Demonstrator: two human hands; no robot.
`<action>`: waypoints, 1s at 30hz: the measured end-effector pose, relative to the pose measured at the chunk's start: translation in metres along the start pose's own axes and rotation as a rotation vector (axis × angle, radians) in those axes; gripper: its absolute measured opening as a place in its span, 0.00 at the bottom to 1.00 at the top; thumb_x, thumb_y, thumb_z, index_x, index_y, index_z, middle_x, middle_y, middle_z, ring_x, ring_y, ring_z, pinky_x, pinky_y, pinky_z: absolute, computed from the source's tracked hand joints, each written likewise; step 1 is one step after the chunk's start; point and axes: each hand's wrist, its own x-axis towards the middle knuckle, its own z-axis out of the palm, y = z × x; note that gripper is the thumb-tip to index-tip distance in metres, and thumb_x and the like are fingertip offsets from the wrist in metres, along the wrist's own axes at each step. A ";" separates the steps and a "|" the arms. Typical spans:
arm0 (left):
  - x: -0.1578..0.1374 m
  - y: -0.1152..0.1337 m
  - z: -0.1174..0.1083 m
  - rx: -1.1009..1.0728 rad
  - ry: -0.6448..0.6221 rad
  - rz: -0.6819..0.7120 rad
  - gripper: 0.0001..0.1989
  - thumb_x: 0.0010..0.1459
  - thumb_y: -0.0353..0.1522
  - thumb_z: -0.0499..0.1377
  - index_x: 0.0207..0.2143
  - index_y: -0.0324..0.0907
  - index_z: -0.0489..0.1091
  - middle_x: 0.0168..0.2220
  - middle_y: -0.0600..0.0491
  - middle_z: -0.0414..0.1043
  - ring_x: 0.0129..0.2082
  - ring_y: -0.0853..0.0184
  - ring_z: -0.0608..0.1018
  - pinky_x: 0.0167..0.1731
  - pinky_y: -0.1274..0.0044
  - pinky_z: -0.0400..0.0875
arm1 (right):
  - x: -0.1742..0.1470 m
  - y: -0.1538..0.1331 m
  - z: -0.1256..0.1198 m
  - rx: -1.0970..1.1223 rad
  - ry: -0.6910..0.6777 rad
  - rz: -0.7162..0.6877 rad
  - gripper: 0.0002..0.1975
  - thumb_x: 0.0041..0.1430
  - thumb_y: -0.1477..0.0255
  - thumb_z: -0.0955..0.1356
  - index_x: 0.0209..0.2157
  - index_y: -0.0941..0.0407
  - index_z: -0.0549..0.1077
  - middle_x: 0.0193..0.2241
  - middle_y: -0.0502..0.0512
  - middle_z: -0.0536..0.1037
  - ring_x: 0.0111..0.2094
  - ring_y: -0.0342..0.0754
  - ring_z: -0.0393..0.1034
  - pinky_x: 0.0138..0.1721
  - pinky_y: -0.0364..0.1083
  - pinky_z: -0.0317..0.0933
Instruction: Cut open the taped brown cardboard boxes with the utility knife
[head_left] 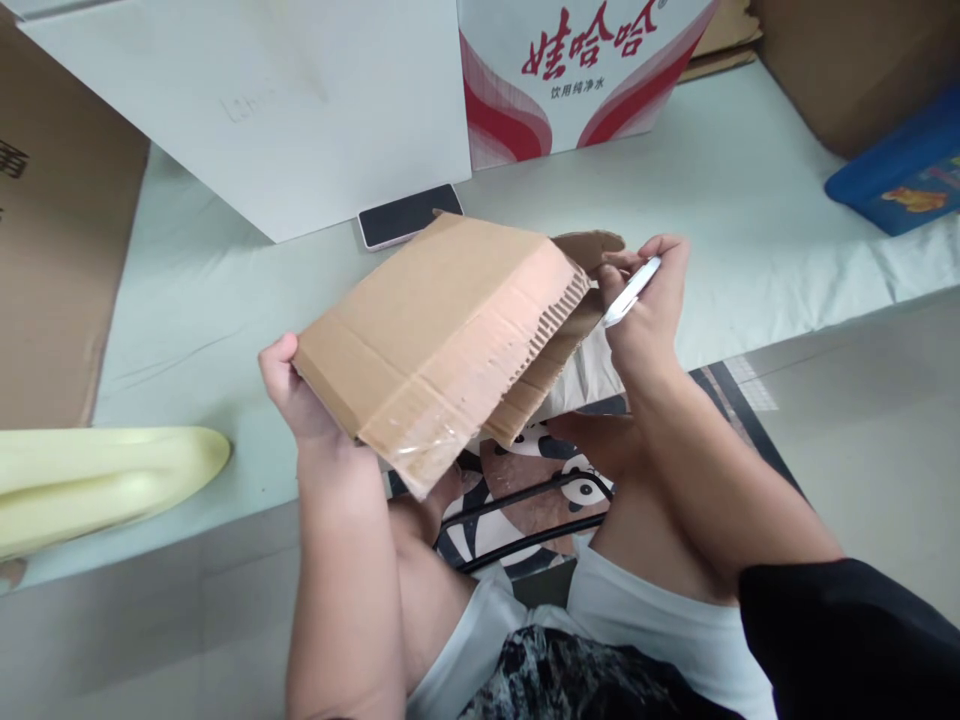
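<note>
A brown cardboard box, partly flattened and tilted, is held up over the front edge of the table. Its near right side is cut or torn open, with a ragged corrugated edge. My left hand grips the box's left end, thumb on top and the other fingers hidden beneath. At the other end, my right hand is closed around a slim white tool, perhaps a box cutter; no blade can be made out. The fingertips of that hand also touch a raised cardboard flap.
Behind the box, a dark-screened phone lies on the pale green tablecloth. A white carton and a red-and-white carton stand at the back. A blue container is at right, a yellow object at left.
</note>
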 end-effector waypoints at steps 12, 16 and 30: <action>0.009 -0.015 -0.001 -0.096 -0.024 0.215 0.18 0.48 0.46 0.57 0.35 0.42 0.69 0.35 0.47 0.78 0.45 0.54 0.80 0.42 0.70 0.74 | -0.050 -0.061 0.031 -0.158 -0.363 -0.391 0.15 0.62 0.70 0.69 0.43 0.46 0.57 0.42 0.53 0.80 0.52 0.59 0.75 0.56 0.65 0.63; 0.003 -0.023 0.004 -0.069 -0.085 0.219 0.20 0.51 0.48 0.56 0.35 0.40 0.72 0.35 0.46 0.78 0.44 0.54 0.80 0.42 0.71 0.73 | -0.057 -0.061 0.035 -0.242 -0.487 -0.321 0.18 0.54 0.76 0.67 0.43 0.48 0.57 0.35 0.49 0.71 0.40 0.53 0.70 0.52 0.62 0.61; -0.002 -0.021 0.003 -0.100 -0.013 0.172 0.18 0.57 0.48 0.49 0.30 0.42 0.65 0.32 0.49 0.73 0.34 0.60 0.78 0.36 0.72 0.72 | -0.062 -0.063 0.034 0.013 -0.537 -0.306 0.15 0.66 0.58 0.68 0.42 0.49 0.58 0.31 0.46 0.74 0.33 0.48 0.65 0.45 0.55 0.56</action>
